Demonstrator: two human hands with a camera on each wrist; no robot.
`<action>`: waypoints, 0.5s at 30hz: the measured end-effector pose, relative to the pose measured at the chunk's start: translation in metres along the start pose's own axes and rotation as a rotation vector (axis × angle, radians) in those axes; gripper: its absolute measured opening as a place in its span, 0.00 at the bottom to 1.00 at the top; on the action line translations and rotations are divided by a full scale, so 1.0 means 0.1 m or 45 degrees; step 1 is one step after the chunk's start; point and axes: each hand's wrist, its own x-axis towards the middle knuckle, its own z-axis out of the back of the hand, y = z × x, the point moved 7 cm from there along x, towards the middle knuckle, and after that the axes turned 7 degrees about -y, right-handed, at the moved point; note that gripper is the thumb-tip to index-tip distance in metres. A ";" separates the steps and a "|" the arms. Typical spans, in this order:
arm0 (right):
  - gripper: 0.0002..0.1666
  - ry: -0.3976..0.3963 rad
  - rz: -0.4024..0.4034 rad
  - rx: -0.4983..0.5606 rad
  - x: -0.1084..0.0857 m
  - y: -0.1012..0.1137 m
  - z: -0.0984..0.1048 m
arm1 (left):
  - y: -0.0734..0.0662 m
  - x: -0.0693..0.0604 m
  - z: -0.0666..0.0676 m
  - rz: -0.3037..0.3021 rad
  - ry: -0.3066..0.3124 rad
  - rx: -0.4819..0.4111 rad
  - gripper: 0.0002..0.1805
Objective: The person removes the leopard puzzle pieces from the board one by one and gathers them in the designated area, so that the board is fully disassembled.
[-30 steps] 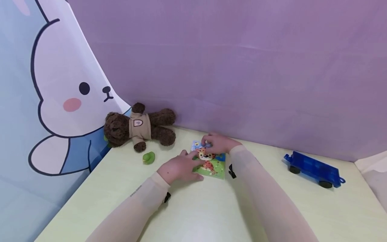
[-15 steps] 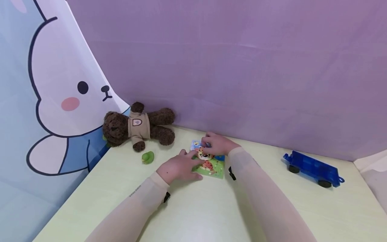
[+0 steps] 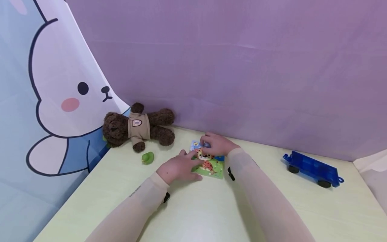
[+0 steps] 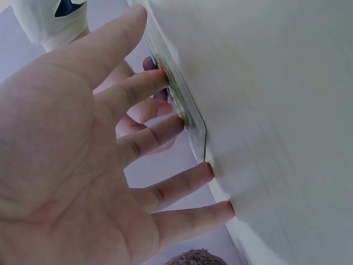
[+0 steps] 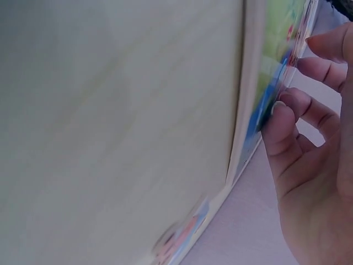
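Observation:
A small square picture puzzle (image 3: 216, 168) with a spotted cub lies flat on the table. My left hand (image 3: 181, 167) has its fingers spread over its left side; in the left wrist view, two fingertips of that hand (image 4: 71, 149) touch the puzzle (image 4: 187, 107) and two rest beside its corner. At the upper part, my right hand (image 3: 219, 144) is bent down. In the right wrist view, thumb and forefinger of this hand (image 5: 314, 182) pinch what looks like a dark blue piece at the puzzle (image 5: 276, 44); the fingers partly hide it.
A brown teddy bear (image 3: 139, 127) lies at the back left, with a green toy duck (image 3: 147, 158) in front of it. A blue toy wagon (image 3: 314, 168) stands at the right. The right wrist view shows a loose printed piece (image 5: 185, 234) near the table's edge.
The right hand has shifted very slightly left over the top of the puzzle. The left hand stays in place.

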 end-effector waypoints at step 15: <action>0.11 0.007 -0.056 0.056 0.03 -0.06 -0.03 | 0.01 0.02 -0.01 -0.008 -0.014 0.019 0.37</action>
